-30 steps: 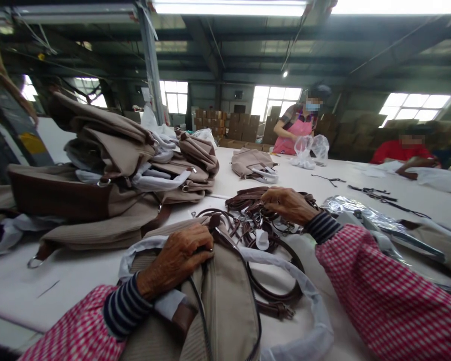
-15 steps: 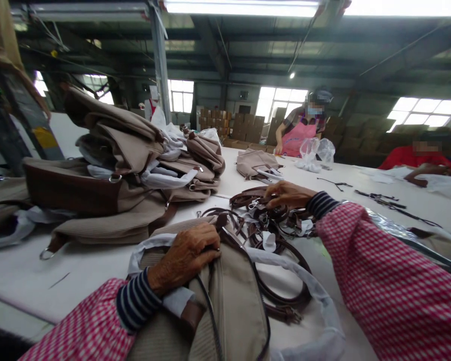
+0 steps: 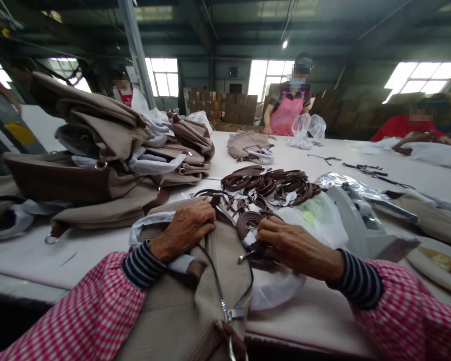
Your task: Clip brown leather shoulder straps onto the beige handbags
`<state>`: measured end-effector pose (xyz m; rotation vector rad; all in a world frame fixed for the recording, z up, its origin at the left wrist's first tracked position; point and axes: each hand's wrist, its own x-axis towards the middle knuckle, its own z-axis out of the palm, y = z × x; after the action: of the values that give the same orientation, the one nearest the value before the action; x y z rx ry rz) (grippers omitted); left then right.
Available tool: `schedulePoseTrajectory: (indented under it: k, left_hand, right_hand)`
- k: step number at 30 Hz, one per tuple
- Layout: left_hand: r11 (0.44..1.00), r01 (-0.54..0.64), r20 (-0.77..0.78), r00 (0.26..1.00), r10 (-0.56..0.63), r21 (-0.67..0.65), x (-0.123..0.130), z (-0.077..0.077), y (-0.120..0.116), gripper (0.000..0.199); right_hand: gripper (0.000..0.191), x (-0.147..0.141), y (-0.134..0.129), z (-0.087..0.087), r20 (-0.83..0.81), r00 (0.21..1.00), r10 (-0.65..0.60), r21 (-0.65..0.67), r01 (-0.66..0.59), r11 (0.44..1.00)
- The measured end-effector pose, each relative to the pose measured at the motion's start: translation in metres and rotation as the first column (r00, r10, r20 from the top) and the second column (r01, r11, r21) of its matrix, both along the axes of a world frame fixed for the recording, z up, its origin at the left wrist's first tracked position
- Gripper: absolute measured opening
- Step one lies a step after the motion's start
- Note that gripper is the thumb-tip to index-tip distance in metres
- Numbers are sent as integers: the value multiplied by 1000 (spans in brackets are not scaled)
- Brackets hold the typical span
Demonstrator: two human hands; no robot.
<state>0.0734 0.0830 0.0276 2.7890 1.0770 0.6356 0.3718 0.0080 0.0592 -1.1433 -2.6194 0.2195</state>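
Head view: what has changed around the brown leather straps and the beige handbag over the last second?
The right hand has left the far side of the pile of brown leather straps and come toward the person, down onto the straps beside a metal clasp. The left hand stays on the beige ribbed handbag, and the stacked beige handbags stay where they were.

You're in a factory workshop, a bag line: long white table (image 3: pixel 225 160), piled handbags (image 3: pixel 97 145), stacked cartons (image 3: pixel 236 108) behind, steel roof beams (image 3: pixel 210 30) overhead, aproned co-worker (image 3: pixel 287 115) at the table.
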Motion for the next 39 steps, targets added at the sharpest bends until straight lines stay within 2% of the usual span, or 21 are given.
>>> schedulePoseTrajectory:
  k: [3, 5, 7, 9, 11, 13, 15, 19, 23, 25, 28, 30, 33, 36, 39]
  left_hand:
    - [999, -15, -49, 999, 16, 39, 4, 1, -1, 11]
    - [999, -19, -54, 998, 21, 45, 5, 2, -2, 11]
    - [999, -16, -49, 999, 18, 33, 3, 2, -2, 11]
    - [1000, -10, -31, 999, 11, 12, 1, 0, -1, 12]
    - [1000, -3, 3, 1000, 3, 1, -2, -4, 1, 13]
    - [1000, 13, 42, 999, -14, 4, -5, -9, 5, 16]
    - [999, 33, 74, 997, -34, 13, -7, -13, 9, 18]
    - [999, 47, 102, 994, -50, 23, -9, -15, 12, 22]
    - [998, 58, 101, 993, -61, 28, -12, -17, 12, 24]
    - [998, 54, 111, 992, -58, 35, -14, -20, 13, 23]
    - [998, 50, 117, 992, -53, 31, -15, -24, 15, 22]
    - [998, 52, 121, 991, -56, 37, -16, -25, 16, 21]
    - [997, 59, 122, 990, -65, 49, -17, -25, 16, 21]
    - [995, 62, 120, 990, -70, 72, -17, -24, 16, 21]
    - [992, 79, 120, 989, -90, 96, -17, -23, 16, 20]
  right_hand:
    - [19, 18, -6, -3, -199, 980, -26, -98, 7, 995]
    - [21, 37, -7, 9, -331, 938, -105, -82, 82, 993]
    - [17, 60, -10, 24, -401, 897, -185, -14, 196, 981]
    - [18, 85, -15, 37, -448, 853, -266, 44, 318, 947]
    - [21, 108, -20, 44, -468, 808, -358, 40, 424, 905]
    - [24, 126, -23, 42, -447, 784, -430, 11, 485, 874]
    - [22, 135, -23, 34, -374, 806, -460, -2, 495, 869]
    - [17, 128, -10, 12, -110, 875, -471, 96, 481, 871]
    - [16, 112, 10, -2, 105, 879, -466, 162, 447, 880]
    - [15, 109, 16, -7, 206, 844, -496, 160, 471, 868]
    - [18, 114, 17, -15, 309, 755, -578, 174, 552, 815]
    - [19, 119, 15, -19, 325, 729, -603, 179, 578, 796]
    - [16, 123, 12, -23, 281, 751, -598, 194, 565, 802]
    - [13, 117, 15, -23, 185, 794, -579, 233, 537, 811]
    - [11, 104, 23, -22, 137, 795, -591, 202, 562, 802]
